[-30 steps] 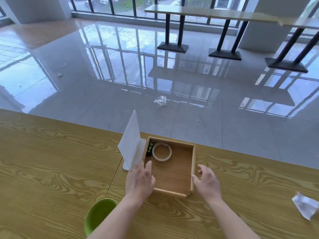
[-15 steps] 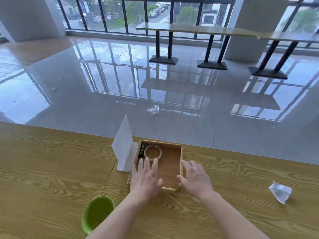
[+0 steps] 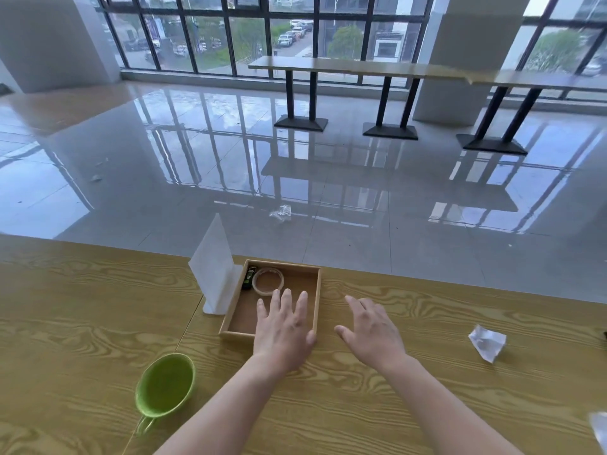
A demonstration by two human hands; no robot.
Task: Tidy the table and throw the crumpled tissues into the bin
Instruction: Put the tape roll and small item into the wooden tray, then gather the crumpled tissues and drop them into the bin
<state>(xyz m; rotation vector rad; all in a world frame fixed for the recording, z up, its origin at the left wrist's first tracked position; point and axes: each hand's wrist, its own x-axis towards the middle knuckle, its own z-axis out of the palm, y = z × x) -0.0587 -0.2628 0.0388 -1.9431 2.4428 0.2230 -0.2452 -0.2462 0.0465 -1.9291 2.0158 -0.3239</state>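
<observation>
No brand, label or legible writing is visible on any item; the small dark object [image 3: 249, 277] in the tray carries green markings too small to read. The wooden tray [image 3: 317, 300] sits on the wooden table [image 3: 82, 323] near its far edge, and holds two items in its far-left corner: the dark object against the left wall and a clear ring-shaped object [image 3: 268, 281] just beside it at 3 o'clock. The rest of the tray floor is bare. A green cup [image 3: 165, 385] stands at 7 o'clock from the tray, well apart, with no contents visible. A white upright card stand [image 3: 213, 270] stands touching or just beside the tray's left wall; which cannot be told. The left hand [image 3: 285, 330] lies palm down over the tray's near-right part, fingers spread and gripping nothing, thumb at the tray's near-right corner. The right hand [image 3: 372, 331] is at 3 o'clock from the tray, palm down over the table, fingers apart and empty; contact with the table cannot be told. One crumpled tissue [image 3: 487, 342] lies on the table at 3 o'clock from the right hand, well apart. A white scrap [image 3: 599, 428] shows at the frame's right edge, blurred. A clear crumpled wrapper [image 3: 281, 213] lies on the floor [image 3: 361, 192] at 12 o'clock beyond the table.
</observation>
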